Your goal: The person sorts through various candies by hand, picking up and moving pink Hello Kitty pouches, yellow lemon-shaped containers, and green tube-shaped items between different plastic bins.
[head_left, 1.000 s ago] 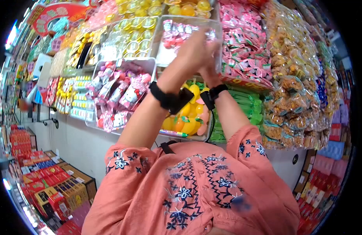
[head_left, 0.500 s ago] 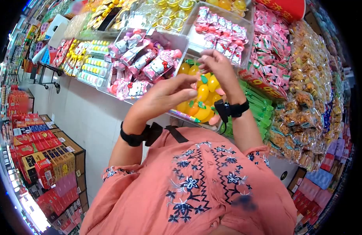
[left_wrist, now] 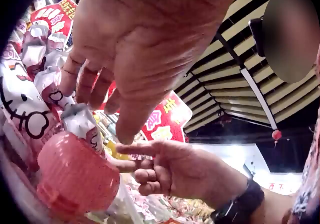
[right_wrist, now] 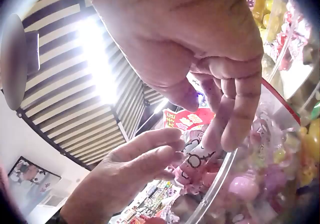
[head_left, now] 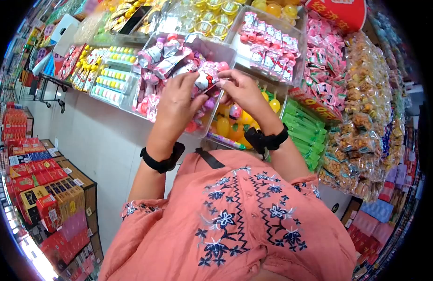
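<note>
Between the two hands lies a pink-and-white cat-face packet, on top of a clear bin of similar packets. My left hand reaches over the bin from the left, fingers apart and loosely bent beside the packet. From the right, my right hand has its fingertips at the packet's right end, thumb apart from the fingers in the right wrist view. A round pink piece is close to the left wrist camera. The exact finger contact is partly hidden.
Yellow fruit-shaped sweets fill a bin nearer the body. Behind it stands a tray of small pink packets. Green packages and bagged snacks are to the right; boxed goods stand lower left.
Both hands have come back from the small-packet tray, passed above the yellow sweets, and moved left to the large cat-face packets. The view has shifted too.
</note>
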Demonstrator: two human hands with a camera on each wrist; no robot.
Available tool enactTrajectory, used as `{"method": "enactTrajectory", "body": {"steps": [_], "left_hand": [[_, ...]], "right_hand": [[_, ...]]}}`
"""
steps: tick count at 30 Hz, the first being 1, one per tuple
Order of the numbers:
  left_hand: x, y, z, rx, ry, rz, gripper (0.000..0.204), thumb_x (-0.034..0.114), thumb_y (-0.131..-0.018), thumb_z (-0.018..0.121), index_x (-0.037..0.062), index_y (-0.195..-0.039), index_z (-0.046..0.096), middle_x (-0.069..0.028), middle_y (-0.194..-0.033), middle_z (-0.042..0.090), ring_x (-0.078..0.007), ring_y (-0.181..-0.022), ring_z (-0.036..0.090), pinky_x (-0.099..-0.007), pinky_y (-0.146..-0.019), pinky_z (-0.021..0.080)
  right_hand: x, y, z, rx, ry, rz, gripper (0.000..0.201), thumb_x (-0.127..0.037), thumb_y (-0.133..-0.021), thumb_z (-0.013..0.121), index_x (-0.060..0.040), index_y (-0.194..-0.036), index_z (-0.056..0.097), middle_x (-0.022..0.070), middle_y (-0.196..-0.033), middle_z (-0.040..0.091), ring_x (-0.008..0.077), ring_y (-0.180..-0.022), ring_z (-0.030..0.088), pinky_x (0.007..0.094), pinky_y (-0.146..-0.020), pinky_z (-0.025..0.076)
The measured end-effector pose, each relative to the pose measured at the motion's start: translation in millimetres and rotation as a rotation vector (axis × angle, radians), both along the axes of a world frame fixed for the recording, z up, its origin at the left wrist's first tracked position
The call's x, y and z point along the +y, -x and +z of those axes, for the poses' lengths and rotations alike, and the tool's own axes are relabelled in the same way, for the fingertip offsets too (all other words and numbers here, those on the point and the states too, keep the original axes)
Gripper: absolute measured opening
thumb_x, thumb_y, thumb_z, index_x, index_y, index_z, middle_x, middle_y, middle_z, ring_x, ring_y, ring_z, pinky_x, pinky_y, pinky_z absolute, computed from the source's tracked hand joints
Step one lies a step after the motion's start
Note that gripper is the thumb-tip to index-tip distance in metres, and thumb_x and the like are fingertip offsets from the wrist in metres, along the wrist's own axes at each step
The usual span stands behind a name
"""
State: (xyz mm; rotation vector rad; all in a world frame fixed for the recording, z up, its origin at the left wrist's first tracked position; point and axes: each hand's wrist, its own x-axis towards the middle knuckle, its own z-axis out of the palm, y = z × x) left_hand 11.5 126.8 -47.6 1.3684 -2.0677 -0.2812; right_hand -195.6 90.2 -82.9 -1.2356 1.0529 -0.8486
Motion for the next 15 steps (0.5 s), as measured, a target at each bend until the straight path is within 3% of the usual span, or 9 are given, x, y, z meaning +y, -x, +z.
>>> {"method": "enactTrajectory", "body": {"steps": [7, 10, 15], "left_hand": [[-6.3, 6.8, -11.3, -0.246, -0.023, 0.02, 0.057, 0.017, -0.076, 0.078, 0.0056, -0.127, 0.056, -0.0153, -0.124, 0.057, -0.0353, -0.114, 0.054, -0.0424, -0.096, 0.046], [-10.1, 6.5, -13.3, -0.259, -0.015, -0.003, 0.056, 0.017, -0.076, 0.077, 0.005, -0.126, 0.055, -0.0156, -0.116, 0.059, -0.0353, -0.109, 0.054, -0.043, -0.094, 0.046], [-17.7, 4.5, -18.3, -0.196, 0.045, 0.0, 0.043, 0.012, -0.08, 0.07, 0.0032, -0.12, 0.057, -0.0188, -0.102, 0.061, -0.0383, -0.099, 0.057, -0.0468, -0.087, 0.049]], "right_hand": [[1.7, -0.5, 10.6, -0.155, -0.164, -0.053, 0.033, -0.02, -0.097, 0.057, 0.0002, -0.124, 0.054, 0.0095, -0.098, 0.069, 0.0151, -0.07, 0.068, 0.0271, -0.061, 0.056], [3.3, 0.4, 15.3, -0.18, -0.182, -0.052, 0.034, -0.021, -0.099, 0.055, -0.0006, -0.125, 0.053, 0.0137, -0.109, 0.068, 0.0126, -0.077, 0.069, 0.0263, -0.067, 0.059], [3.9, -0.8, 13.8, -0.28, -0.163, -0.084, 0.033, -0.022, -0.098, 0.056, 0.0011, -0.122, 0.052, 0.0158, -0.109, 0.067, 0.0173, -0.079, 0.07, 0.0281, -0.066, 0.058]]}}
